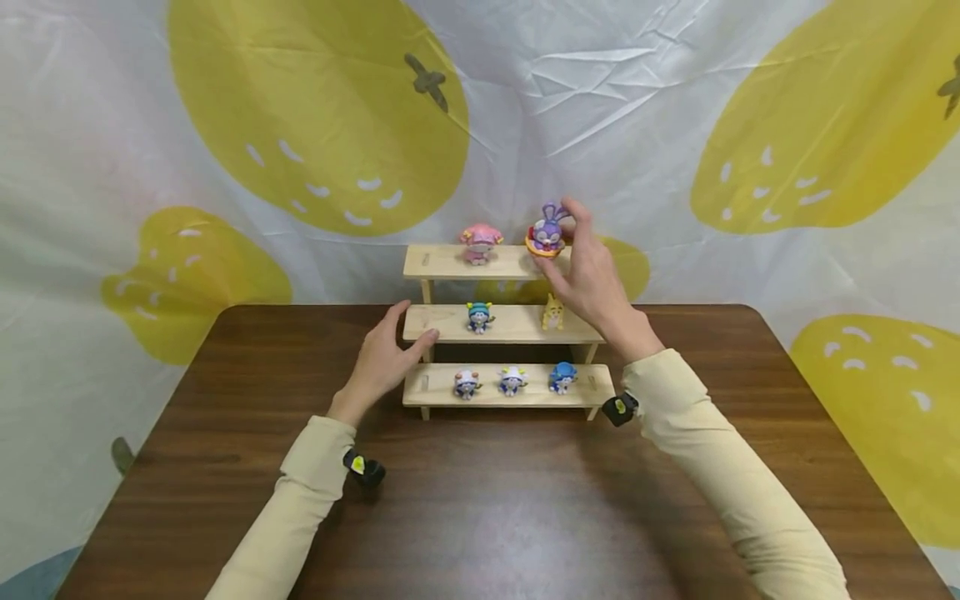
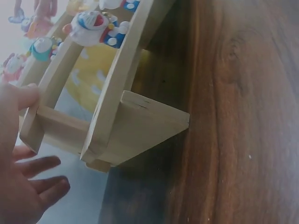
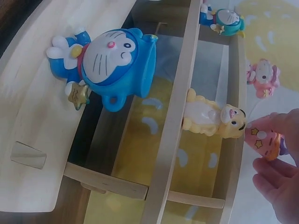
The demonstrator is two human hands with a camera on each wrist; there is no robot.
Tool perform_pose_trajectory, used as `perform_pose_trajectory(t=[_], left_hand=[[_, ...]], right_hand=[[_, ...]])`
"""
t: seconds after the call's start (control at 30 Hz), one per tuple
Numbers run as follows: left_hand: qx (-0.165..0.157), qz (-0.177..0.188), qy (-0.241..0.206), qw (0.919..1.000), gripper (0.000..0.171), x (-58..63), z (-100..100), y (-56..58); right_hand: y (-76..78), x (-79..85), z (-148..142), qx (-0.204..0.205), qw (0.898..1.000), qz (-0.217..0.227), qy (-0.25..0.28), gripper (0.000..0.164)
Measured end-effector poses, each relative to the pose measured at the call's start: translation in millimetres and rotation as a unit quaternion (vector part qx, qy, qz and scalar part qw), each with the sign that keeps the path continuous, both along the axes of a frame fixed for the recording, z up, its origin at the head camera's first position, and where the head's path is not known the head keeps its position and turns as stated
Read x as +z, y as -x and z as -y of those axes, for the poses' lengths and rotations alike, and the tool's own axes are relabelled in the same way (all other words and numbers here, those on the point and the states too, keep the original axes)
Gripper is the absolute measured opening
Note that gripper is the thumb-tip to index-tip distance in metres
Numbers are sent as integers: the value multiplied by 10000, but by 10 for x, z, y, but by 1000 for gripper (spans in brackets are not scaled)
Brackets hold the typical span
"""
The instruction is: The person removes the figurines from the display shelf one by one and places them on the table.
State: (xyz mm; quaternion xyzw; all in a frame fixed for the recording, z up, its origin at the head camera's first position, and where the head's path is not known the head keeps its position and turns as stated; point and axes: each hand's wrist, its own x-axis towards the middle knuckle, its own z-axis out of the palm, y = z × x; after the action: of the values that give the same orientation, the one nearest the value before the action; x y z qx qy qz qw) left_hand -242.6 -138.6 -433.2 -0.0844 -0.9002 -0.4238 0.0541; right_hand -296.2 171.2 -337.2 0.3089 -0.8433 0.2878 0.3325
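Yellow-fruit curtain [image 1: 517, 83] behind, and the right hand [image 1: 596, 271] pinches a purple rabbit [image 1: 550, 232] upright toward the right edge of the top shelf [image 1: 442, 265], while the left hand [image 1: 381, 354], fingers apart, touches the left edge of the middle shelf [image 1: 517, 327], seemingly steadying it.

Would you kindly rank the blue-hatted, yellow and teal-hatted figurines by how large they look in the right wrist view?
1. Blue-hatted figurine, likely enlarged by nearness
2. Yellow figurine
3. Teal-hatted figurine

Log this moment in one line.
right hand: grips purple rabbit figurine at top shelf | left hand: at left end of middle shelf | pink figurine: on top shelf
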Motion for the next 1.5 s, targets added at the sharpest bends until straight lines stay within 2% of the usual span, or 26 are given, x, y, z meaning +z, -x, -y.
perform_pose_trajectory(t=[0.1, 0.2, 0.27, 0.4, 0.67, 1.07, 1.27, 1.5], left_hand=[[-185, 132, -616, 9978, 75, -19, -1, 21], [-344, 312, -1244, 9911, 74, -33, -15, 25], [-390, 408, -1512, 9869, 73, -39, -25, 27], [-356, 452, -1763, 9826, 69, -51, -42, 38], [-388, 397, -2223, 9734, 64, -85, -44, 86], [-352, 490, -2564, 9647, 60, -82, -46, 104], [-372, 548, -2514, 9656, 60, -91, -38, 107], [-393, 519, -2456, 9672, 60, -92, -35, 101]], right_hand=[[-3, -18, 3, -41, 9999, 89, 47, 74], [-3, -27, 13, 1, 9999, 94, 98, 73], [2, -32, 20, 78, 9999, 33, 114, 72], [9, -32, 35, 244, 9995, 8, 208, 70], [-12, -46, 41, 325, 9986, 161, 398, 71], [-143, 39, 52, 394, 9975, 167, 570, 73], [-286, 85, 98, 403, 9975, 144, 564, 72], [-467, 92, 187, 607, 9966, 63, 550, 72]])
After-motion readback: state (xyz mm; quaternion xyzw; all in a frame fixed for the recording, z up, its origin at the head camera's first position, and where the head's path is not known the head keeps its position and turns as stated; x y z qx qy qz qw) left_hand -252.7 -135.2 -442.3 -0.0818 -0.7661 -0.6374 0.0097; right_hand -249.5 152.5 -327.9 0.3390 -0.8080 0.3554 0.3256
